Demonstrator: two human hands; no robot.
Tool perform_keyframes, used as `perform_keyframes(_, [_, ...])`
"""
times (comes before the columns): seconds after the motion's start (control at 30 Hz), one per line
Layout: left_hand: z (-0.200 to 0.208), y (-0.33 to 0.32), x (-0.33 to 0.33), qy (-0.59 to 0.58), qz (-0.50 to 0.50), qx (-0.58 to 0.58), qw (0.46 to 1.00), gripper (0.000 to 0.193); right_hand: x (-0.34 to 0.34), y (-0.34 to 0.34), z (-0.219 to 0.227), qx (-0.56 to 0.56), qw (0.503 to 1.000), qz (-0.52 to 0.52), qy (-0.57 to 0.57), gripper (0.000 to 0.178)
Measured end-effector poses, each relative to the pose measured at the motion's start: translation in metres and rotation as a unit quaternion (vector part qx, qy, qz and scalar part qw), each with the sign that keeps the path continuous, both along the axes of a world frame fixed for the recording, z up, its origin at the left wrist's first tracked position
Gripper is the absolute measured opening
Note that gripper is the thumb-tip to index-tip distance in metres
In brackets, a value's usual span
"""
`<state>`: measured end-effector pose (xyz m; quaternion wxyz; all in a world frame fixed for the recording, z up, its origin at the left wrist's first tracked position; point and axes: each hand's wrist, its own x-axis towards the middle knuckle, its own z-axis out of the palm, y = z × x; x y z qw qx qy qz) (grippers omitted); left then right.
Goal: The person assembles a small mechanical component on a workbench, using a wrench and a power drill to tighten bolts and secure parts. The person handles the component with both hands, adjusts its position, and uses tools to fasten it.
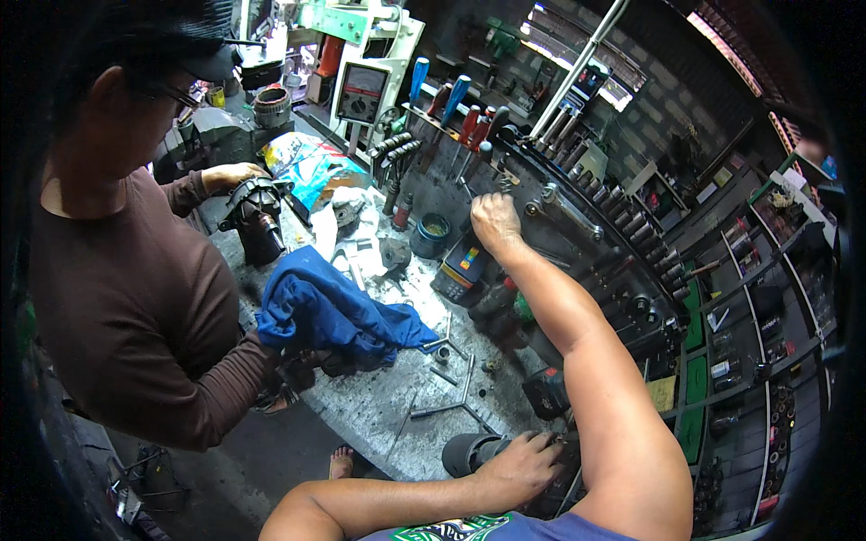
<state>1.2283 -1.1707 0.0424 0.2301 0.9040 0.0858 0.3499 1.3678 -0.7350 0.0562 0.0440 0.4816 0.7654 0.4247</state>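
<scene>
At the bench's near edge my left hand [519, 471] lies over a dark cylindrical metal part [465, 453], its fingers curved over it. My right hand [496, 222] reaches out to the tool rack, fingers closed; whatever is in them is too small or hidden to name. Close to that hand are a screwdriver with a blue-grey tip to its handle [485, 149], a coil spring [506, 183] and a black battery-like box [462, 270]. Beyond my left hand, a three-armed metal tool [466, 383] and a small ring-shaped part [442, 354] rest on the bench.
A co-worker in a brown shirt [135, 298] stands at the left, one hand on a dark motor part [257, 212], a blue cloth [334, 302] at the other. Screwdrivers [456, 99], sockets [622, 207] and wrenches [568, 212] line the rack. Shelves [767, 361] of parts stand right.
</scene>
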Motion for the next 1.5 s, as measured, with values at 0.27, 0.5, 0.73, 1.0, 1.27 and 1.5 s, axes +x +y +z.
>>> perform_keyframes(0.27, [-0.001, -0.004, -0.001, -0.01, 0.008, -0.023, 1.0, 0.041, -0.004, -0.124, 0.057, -0.117, 0.955, 0.112, 0.248, 0.018])
perform_keyframes(0.5, [0.014, -0.002, -0.004, 0.058, 0.024, 0.01, 0.998, 0.038, 0.057, -0.314, 0.131, -0.271, 0.613, 0.268, 0.692, 0.047])
perform_keyframes(0.73, [0.023, -0.006, 0.001, 0.06, 0.05, 0.026, 0.997, 0.041, 0.102, -0.515, 0.104, -0.399, 0.414, 0.086, 0.814, 0.067])
perform_keyframes(1.0, [0.029, -0.006, 0.003, 0.072, 0.045, 0.024, 0.996, 0.043, 0.133, -0.622, 0.051, -0.259, 0.012, 0.212, 0.942, 0.088])
perform_keyframes(1.27, [0.033, -0.007, 0.008, 0.055, 0.055, 0.018, 0.997, 0.056, 0.158, -0.644, 0.042, -0.21, 0.242, -0.224, 0.921, 0.034])
perform_keyframes(1.5, [0.031, -0.009, 0.007, 0.053, 0.08, 0.012, 0.995, 0.056, 0.151, -0.643, 0.123, -0.435, 0.222, 0.014, 0.873, 0.05])
